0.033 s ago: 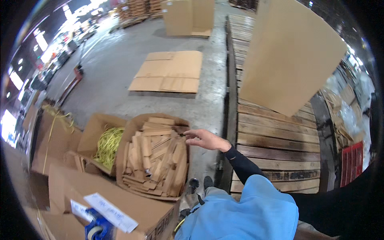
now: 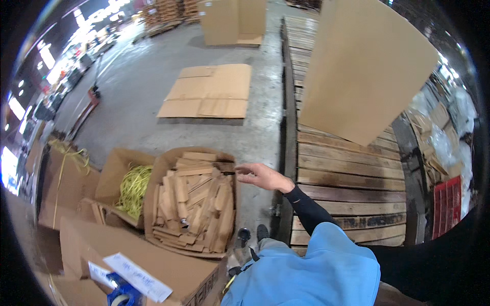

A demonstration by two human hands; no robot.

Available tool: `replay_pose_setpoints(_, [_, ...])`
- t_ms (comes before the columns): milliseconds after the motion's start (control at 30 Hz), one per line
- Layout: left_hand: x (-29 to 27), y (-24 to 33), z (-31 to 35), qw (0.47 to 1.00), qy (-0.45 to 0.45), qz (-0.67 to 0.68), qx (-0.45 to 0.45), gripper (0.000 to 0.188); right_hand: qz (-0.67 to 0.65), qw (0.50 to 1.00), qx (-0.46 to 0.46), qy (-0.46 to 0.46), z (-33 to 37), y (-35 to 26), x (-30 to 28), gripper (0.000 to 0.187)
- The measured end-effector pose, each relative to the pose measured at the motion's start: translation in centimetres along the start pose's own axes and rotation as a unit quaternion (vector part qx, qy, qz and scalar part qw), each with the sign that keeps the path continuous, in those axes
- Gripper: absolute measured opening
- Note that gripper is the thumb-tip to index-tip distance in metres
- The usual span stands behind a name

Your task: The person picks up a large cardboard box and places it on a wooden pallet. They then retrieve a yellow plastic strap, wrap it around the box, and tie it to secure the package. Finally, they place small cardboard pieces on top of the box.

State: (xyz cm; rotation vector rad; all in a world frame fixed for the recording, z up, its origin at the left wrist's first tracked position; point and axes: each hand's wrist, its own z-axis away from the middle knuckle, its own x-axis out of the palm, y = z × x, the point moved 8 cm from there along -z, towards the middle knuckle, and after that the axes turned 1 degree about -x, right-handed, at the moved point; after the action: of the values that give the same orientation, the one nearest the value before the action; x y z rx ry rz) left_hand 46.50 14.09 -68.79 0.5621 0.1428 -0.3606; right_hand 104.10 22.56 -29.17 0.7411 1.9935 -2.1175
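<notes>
My right hand (image 2: 263, 176) reaches leftward in a black sleeve. Its fingers are apart and slightly bent, with nothing visible in them. Just beyond the fingertips is the right rim of an open cardboard box (image 2: 149, 204), which holds many flat brown cardboard strips (image 2: 181, 189). A dark piece lies in the box close to the fingertips; contact cannot be made out. My left hand is out of view. On the right, a large brown cardboard sheet (image 2: 365, 66) stands tilted over a wooden slatted platform (image 2: 352, 176).
Yellow strapping (image 2: 134, 188) fills another box. Nearer stands a carton (image 2: 168, 257) with white paper slips (image 2: 138, 275) and a blue tape dispenser (image 2: 124, 291). Flattened cardboard (image 2: 206, 92) lies on the grey floor. A red crate (image 2: 446, 208) and plastic wrap (image 2: 443, 145) are far right.
The surroundings have shifted slightly left in the view. My right hand is now a little farther right relative to the box of cardboard strips.
</notes>
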Motion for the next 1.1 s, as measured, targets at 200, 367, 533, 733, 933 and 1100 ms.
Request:
replay_pose_setpoints(200, [13.1, 11.5, -1.6, 0.972, -0.148, -0.133, 0.126, 0.021, -0.086, 0.981, 0.05, 0.165, 7.7, 6.8, -13.2, 0.053])
replay_pose_setpoints(367, [21.9, 21.0, -0.3, 0.884, -0.183, -0.335, 0.269, 0.029, -0.027, 0.947, 0.112, 0.3, 19.8, 10.6, -21.0, 0.047])
replay_pose_setpoints(533, [30.1, 26.4, 2.6, 0.815, -0.201, -0.393, 0.374, 0.034, -0.137, 0.856, 0.191, 0.46, 31.3, 13.9, -23.2, 0.044])
replay_pose_setpoints(733, [39.9, 30.3, 6.9, 0.778, -0.292, -0.395, 0.391, 0.035, -0.175, 0.791, 0.247, 0.532, 36.4, 15.5, -23.3, 0.047])
replay_pose_setpoints(933, [47.8, 35.1, 9.4, 0.725, -0.359, -0.413, 0.419, 0.036, -0.15, 0.774, 0.255, 0.559, 33.7, 16.9, -26.2, 0.044])
replay_pose_setpoints(1100, [54.5, 39.4, 6.5, 0.675, -0.387, -0.443, 0.446, 0.038, -0.143, 0.777, 0.269, 0.551, 28.9, 19.0, -30.0, 0.045])
